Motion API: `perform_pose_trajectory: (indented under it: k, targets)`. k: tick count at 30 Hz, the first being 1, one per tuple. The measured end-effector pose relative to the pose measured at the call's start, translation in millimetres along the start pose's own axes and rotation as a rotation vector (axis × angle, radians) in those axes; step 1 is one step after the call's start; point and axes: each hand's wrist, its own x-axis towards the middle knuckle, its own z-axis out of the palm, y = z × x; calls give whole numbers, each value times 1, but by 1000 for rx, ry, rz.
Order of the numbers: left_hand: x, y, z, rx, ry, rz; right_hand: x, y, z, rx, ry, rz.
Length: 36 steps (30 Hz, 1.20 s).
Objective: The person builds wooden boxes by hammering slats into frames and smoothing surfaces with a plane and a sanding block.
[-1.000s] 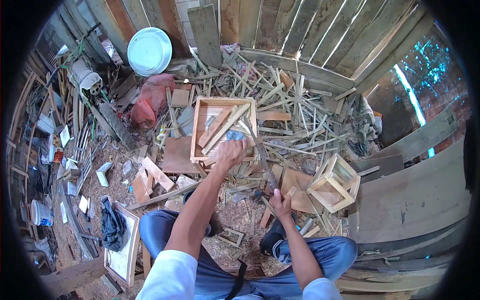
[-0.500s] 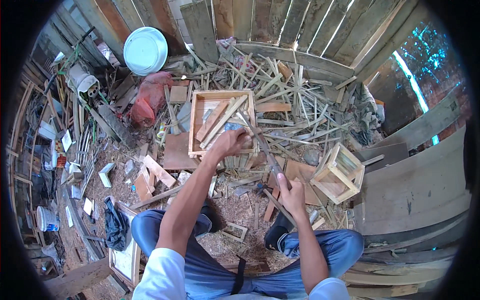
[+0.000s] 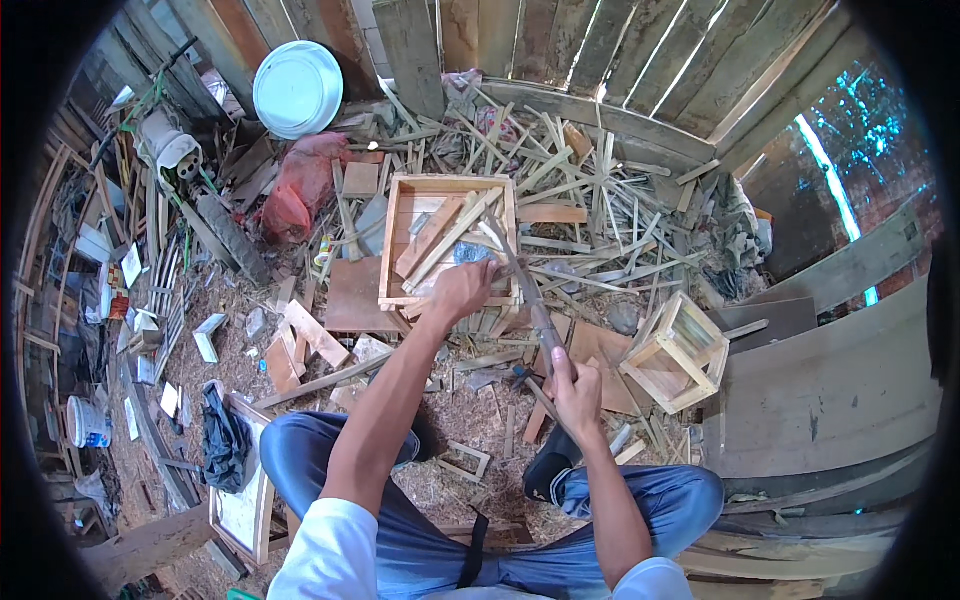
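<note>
My right hand (image 3: 572, 395) is closed on a long, dark, narrow tool (image 3: 530, 300), which slants up to the right side of a shallow wooden box (image 3: 389, 240). My left hand (image 3: 462, 293) is at the box's front right, fingers bent together beside the tool's shaft; what they grip, if anything, is hidden. Inside the box lie loose slats (image 3: 428, 236) and a crumpled grey-blue piece (image 3: 470, 254). A small wooden-framed cube (image 3: 683, 365) sits tilted right of my right hand.
Scrap slats (image 3: 590, 190) lie heaped behind the box, with a red bag (image 3: 298, 180) and blue basin (image 3: 297, 90) at back left. A framed panel with dark cloth (image 3: 225, 450) is by my left leg. Large boards (image 3: 810, 390) lie right; plank walls surround the litter.
The view has shifted slightly, moving the scene up in the picture. My right hand and the tool have shifted a little to the right; my left hand stays at the box's front right.
</note>
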Motion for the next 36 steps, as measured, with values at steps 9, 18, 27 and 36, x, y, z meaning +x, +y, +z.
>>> perform_pose_trajectory:
  k: [9, 18, 27, 36]
  targets:
    - [6, -11, 4, 64, -13, 45, -14, -30, -22, -134, 17, -9]
    - [3, -1, -1, 112, -35, 5, -52, -36, -38, -297, 4, 2]
    - [-3, 8, -1, 56, 82, -1, -55, -84, -43, -291, -35, 115]
    - [-3, 5, 2, 35, 125, -10, -53, -87, -45, -339, -20, 99]
